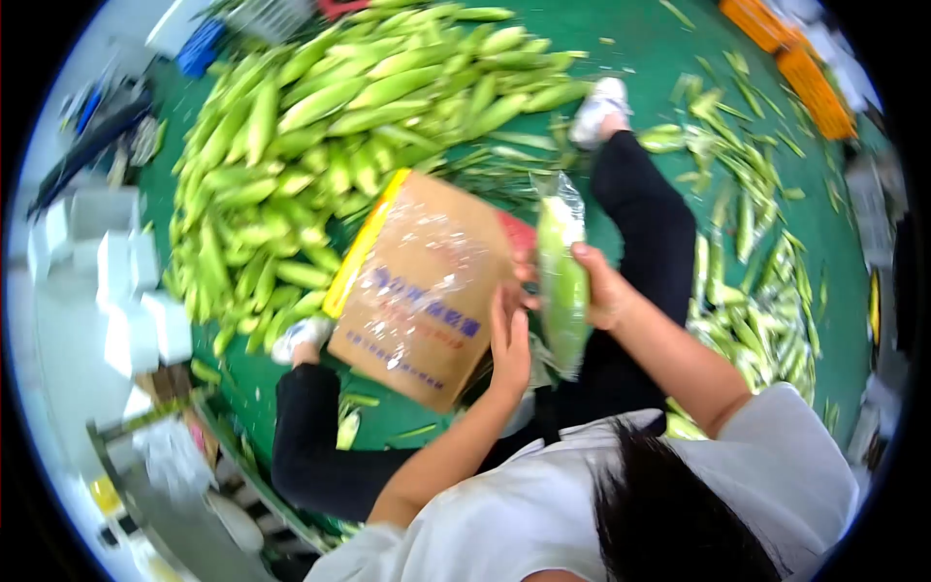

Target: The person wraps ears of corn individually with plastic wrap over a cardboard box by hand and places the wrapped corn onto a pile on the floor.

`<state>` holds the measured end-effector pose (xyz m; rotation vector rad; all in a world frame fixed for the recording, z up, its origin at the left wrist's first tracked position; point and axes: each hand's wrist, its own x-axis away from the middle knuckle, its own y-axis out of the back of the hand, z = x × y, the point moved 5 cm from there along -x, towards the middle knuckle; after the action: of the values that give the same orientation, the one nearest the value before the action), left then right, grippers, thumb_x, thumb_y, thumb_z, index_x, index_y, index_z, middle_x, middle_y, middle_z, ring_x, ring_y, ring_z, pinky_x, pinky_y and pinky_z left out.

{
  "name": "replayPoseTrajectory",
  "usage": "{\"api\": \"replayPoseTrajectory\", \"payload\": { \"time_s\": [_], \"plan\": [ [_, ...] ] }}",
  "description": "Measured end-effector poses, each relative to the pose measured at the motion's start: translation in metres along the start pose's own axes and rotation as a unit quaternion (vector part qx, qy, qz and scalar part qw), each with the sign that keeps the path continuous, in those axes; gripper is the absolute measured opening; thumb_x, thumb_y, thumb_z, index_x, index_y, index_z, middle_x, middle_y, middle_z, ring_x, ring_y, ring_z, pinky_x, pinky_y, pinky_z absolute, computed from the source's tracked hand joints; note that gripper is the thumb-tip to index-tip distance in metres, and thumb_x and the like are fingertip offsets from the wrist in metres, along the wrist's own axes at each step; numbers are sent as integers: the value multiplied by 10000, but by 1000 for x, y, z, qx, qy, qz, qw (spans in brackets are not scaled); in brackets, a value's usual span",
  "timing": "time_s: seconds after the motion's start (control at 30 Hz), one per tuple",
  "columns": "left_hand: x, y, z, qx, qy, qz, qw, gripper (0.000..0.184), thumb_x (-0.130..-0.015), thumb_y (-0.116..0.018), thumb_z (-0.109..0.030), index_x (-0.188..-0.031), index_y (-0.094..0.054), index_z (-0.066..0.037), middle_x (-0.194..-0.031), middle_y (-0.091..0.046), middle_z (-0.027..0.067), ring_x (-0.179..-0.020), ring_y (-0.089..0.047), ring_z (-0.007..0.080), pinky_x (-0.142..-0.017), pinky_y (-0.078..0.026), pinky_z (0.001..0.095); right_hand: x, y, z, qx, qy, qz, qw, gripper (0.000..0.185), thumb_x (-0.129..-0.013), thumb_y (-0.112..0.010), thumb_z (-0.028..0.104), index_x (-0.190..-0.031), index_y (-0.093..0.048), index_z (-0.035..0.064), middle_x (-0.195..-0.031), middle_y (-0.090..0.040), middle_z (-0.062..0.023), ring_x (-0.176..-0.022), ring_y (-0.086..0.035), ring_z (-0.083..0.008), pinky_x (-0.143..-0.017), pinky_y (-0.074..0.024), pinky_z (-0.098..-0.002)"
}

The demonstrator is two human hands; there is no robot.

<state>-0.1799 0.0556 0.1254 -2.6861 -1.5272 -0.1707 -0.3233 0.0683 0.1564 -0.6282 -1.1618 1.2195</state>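
My right hand point(603, 287) is wrapped round a green ear of corn in a clear plastic bag point(563, 276). The ear stands nearly upright in view, with loose plastic beyond both ends. Just left of it, my left hand point(509, 341) has its fingers stretched out along the right edge of a cardboard box point(412, 281), close to the bagged corn. Whether those fingertips touch the box or the bag is unclear. Blue and red print and a yellow left edge mark the box, which sits between my legs with shiny plastic over its top.
A large heap of unwrapped corn point(320, 126) lies ahead and left on the green floor point(650, 39). Bagged ears point(761, 335) and loose husks point(742, 165) are at the right. White foam boxes point(126, 272) stand far left; orange crates point(815, 92) are at the upper right.
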Motion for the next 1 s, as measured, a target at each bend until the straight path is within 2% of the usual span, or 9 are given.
{"api": "replayPoseTrajectory", "payload": {
  "time_s": [0.07,0.13,0.33,0.53,0.63,0.67,0.73,0.93,1.0],
  "plan": [
    [43,-44,-23,225,242,92,940,478,-951,-644,-192,-1345,-422,-36,-1102,-593,105,-886,-629,165,-741,-537,301,15,15,6,85,132,-69,985,637,-893,-666,403,-1359,-476,13,-1336,-558,-180,-1184,-597,-288,-1026,-481,-472],
    [59,-71,-44,141,346,159,914,371,-941,-619,-83,-1259,-427,-65,-728,-477,-14,-466,-394,70,-420,-334,238,40,-1,24,84,202,-119,969,653,-895,-672,343,-1423,-400,71,-1319,-564,-180,-1087,-644,-291,-949,-534,-443],
    [90,-146,-52,281,527,512,617,521,-976,-604,-199,-1428,-365,-100,-723,-515,-17,-468,-364,37,-422,-295,223,155,140,104,-73,177,-192,963,606,-966,-457,583,-1262,-564,65,-1027,-670,-101,-769,-657,-241,-714,-573,-439],
    [5,-88,-18,170,354,347,852,449,-1016,-524,-207,-1440,-419,-100,-889,-635,22,-638,-515,64,-572,-429,213,345,369,127,208,-97,-576,785,469,-892,-667,415,-1170,-625,39,-913,-704,-110,-760,-687,-284,-703,-572,-446],
    [-47,-18,37,176,340,84,920,307,-1011,-507,-166,-1306,-527,-82,-858,-601,24,-650,-496,77,-582,-418,222,290,453,232,720,-291,-452,439,516,-891,-635,404,-1231,-605,17,-966,-685,-254,-974,-675,-322,-823,-521,-426],
    [-61,-3,46,175,341,9,924,278,-1007,-502,-149,-1274,-544,-82,-854,-597,28,-656,-498,77,-583,-422,227,228,447,281,796,10,-496,348,448,-903,-621,361,-1181,-618,10,-887,-685,-213,-865,-681,-300,-756,-520,-419],
    [-77,6,62,182,371,-12,910,285,-1000,-498,-115,-1279,-537,-72,-858,-594,28,-682,-515,82,-614,-434,229,38,341,343,640,190,-438,602,332,-922,-613,265,-1149,-609,24,-865,-662,-160,-763,-644,-254,-691,-509,-358],
    [-109,-3,69,10,219,109,970,232,-1001,-501,-58,-1219,-552,3,-938,-597,29,-861,-561,86,-756,-470,236,-340,203,352,880,316,-301,188,547,-819,-752,369,-1240,-576,68,-1224,-639,-155,-1100,-622,-334,-939,-497,-429],
    [-115,6,67,89,269,79,956,214,-1013,-514,-86,-1201,-556,7,-930,-601,27,-852,-560,89,-758,-471,239,-394,230,336,873,110,-353,319,523,-834,-742,410,-1162,-587,34,-1126,-668,-154,-1014,-650,-323,-869,-515,-430]
  ]
}}
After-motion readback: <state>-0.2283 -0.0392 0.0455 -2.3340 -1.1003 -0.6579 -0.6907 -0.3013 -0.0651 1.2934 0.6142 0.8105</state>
